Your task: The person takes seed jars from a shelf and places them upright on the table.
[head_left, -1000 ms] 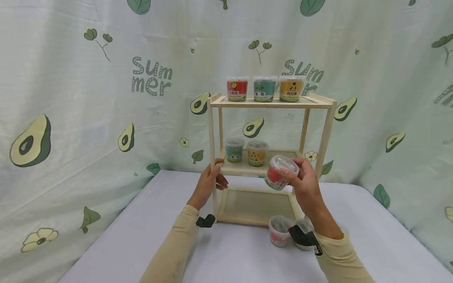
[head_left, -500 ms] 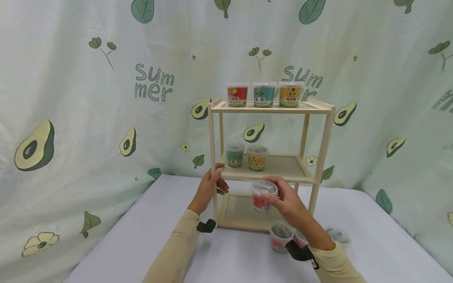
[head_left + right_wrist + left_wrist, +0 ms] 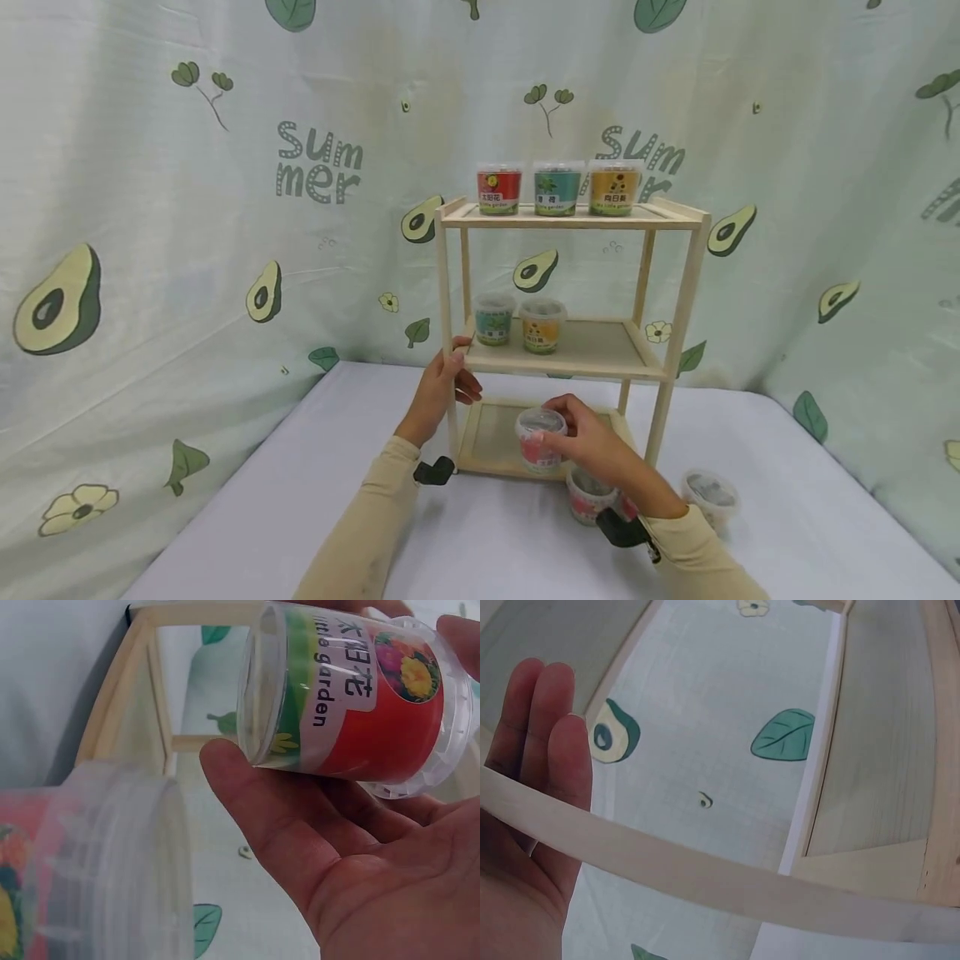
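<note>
My right hand holds a small clear-lidded plastic cup with a red flower label, fingers and thumb around its sides. The cup is upright, overlapping the front of the bottom shelf in the head view. In the right wrist view the cup's label shows flowers and "little garden". My left hand grips the left front post of a three-tier wooden rack, at the height of the middle shelf. The left wrist view shows its fingers passing behind the post.
Red, teal and orange cups line the top shelf. A teal cup and an orange cup stand on the middle one. Another red-labelled cup stands before the rack; one more cup is to the right.
My right hand has carried the red-labelled cup down and left, from beside the middle shelf to the front of the bottom shelf, turning it upright. My left hand stays at the post.
</note>
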`<state>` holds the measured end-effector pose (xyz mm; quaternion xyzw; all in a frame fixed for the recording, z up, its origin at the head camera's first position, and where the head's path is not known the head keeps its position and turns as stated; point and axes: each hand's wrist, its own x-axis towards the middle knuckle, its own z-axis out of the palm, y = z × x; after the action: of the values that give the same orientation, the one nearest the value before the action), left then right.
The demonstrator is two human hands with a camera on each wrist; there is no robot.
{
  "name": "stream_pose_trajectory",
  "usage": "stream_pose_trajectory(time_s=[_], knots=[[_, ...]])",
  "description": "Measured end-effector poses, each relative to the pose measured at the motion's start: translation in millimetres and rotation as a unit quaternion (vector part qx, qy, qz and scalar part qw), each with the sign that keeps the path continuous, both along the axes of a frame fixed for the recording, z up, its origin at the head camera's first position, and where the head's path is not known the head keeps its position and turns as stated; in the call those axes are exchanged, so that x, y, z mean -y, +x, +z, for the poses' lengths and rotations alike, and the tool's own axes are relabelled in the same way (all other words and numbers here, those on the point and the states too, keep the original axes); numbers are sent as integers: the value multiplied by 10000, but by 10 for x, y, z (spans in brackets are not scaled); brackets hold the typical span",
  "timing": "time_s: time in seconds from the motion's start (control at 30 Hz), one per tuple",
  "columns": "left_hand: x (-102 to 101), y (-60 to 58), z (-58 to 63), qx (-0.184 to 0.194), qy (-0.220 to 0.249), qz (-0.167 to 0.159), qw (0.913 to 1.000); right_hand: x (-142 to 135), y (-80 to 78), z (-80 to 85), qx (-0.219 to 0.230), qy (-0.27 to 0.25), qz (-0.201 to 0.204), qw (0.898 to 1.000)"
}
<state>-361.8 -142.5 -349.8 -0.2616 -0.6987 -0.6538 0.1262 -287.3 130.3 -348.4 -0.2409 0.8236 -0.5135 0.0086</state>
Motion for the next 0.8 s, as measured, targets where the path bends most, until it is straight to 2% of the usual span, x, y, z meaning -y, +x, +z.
stream_pose_trajectory(time_s=[0.3,0.6,0.8], knots=[[39,10,28,68,-57,61,9999,1,-95,-107,-183,592,-144,9980],[24,5,8,83,-105,40,9999,2,-77,-141,-351,1040,-362,9933],[12,18,21,118,-77,36,9999,9,-65,-169,-544,1306,-298,9895]])
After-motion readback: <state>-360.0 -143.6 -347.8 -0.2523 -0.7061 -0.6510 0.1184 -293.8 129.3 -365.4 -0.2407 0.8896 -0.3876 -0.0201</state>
